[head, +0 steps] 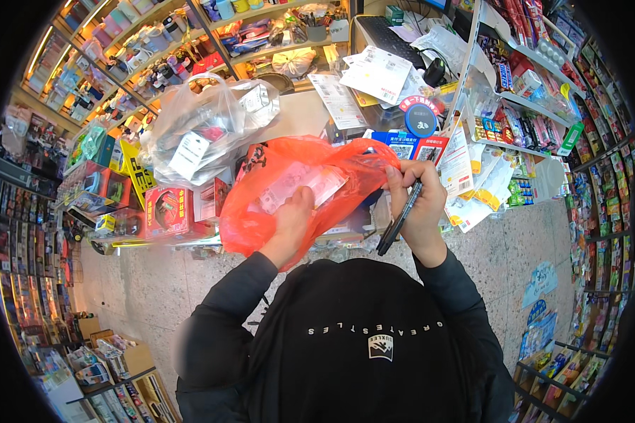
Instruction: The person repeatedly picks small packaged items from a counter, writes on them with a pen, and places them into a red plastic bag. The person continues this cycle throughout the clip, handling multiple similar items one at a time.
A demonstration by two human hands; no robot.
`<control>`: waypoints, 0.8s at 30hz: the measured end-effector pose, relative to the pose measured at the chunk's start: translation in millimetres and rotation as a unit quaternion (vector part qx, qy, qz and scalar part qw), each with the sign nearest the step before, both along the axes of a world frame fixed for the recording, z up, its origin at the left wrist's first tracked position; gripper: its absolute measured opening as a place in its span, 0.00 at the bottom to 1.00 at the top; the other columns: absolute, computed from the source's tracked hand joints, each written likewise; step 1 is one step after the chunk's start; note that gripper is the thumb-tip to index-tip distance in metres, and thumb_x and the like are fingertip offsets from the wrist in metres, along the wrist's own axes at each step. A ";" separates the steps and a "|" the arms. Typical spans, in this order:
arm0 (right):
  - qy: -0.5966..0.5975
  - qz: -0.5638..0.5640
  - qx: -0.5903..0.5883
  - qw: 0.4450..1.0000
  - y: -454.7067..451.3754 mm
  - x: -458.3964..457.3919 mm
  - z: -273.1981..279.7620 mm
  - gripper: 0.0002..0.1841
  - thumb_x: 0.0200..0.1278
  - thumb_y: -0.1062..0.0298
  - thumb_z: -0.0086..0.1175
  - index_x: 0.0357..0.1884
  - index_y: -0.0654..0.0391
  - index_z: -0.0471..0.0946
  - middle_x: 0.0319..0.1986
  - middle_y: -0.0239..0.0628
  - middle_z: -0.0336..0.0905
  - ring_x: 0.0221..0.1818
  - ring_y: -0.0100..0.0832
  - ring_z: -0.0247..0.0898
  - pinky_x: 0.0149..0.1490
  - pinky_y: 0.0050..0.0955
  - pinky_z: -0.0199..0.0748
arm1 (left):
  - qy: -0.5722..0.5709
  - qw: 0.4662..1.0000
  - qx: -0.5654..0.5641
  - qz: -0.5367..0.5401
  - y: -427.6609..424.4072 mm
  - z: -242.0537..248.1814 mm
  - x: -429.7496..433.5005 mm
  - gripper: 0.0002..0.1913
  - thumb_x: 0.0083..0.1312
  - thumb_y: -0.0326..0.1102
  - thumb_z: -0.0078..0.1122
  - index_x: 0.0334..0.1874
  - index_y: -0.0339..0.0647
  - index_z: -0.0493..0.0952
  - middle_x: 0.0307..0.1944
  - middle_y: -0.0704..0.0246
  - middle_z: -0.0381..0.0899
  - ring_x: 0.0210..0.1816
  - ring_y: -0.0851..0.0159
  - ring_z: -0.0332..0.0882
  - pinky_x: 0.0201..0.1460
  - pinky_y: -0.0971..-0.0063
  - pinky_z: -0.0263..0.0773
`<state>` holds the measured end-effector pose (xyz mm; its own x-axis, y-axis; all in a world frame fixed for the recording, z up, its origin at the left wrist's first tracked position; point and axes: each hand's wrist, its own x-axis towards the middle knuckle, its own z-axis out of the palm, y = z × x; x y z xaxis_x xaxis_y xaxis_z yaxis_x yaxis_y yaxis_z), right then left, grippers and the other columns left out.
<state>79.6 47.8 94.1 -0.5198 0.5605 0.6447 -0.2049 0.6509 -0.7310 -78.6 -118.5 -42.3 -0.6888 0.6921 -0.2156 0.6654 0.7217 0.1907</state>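
My left hand [290, 218] reaches into a thin red plastic bag [360, 185]. Its thumb lies over a flat pinkish printed packet [280, 185] in the bag, and the other fingers are hidden. At the bag's right end, my right hand [420, 195] pinches the rim between thumb and finger. A black marker pen [402, 217] sits in that same hand, slanting down to the left. Beyond the red bag to the left stands a clear plastic bag [201, 137] holding packages with white labels.
Carded packs [378, 74] and a round blue payment pad [420, 120] lie on the counter [301, 113]. Red boxed goods [168, 212] sit at its left edge. A candy rack [529, 106] rises on the right, and stocked shelves [159, 42] line the back.
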 end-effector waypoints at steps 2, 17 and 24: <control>0.002 -0.004 0.011 1.000 3.6 1.9 -2.3 0.14 0.64 0.79 0.58 0.30 0.58 0.62 0.28 0.39 0.78 0.25 0.22 0.75 0.31 0.20 0.70 | -0.003 0.995 0.084 0.057 -7.1 16.7 -6.3 0.15 0.63 0.33 0.55 0.51 0.39 0.69 0.40 0.57 0.81 0.36 0.48 0.83 0.40 0.55 0.77; -0.034 -0.162 -0.035 0.986 65.2 -30.4 -2.2 0.10 0.64 0.77 0.56 0.30 0.60 0.65 0.25 0.36 0.76 0.25 0.22 0.68 0.31 0.25 0.70 | -0.156 0.968 0.193 0.028 -67.8 135.3 -33.3 0.30 0.53 0.38 0.71 0.57 0.34 0.73 0.43 0.57 0.83 0.39 0.60 0.82 0.44 0.67 0.76; 0.011 -0.092 0.081 0.992 48.0 -48.7 3.9 0.06 0.55 0.76 0.56 0.28 0.56 0.71 0.21 0.39 0.76 0.24 0.44 0.76 0.29 0.36 0.70 | -0.235 0.958 0.150 -0.065 -37.8 141.3 -25.2 0.25 0.55 0.33 0.67 0.57 0.40 0.73 0.41 0.59 0.83 0.42 0.61 0.82 0.46 0.70 0.75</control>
<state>30.8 95.8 98.0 -0.4040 0.5324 0.7439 -0.0866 0.7873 -0.6105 -103.8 -156.3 99.0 -0.4685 0.8447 -0.2587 0.5350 0.5043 0.6779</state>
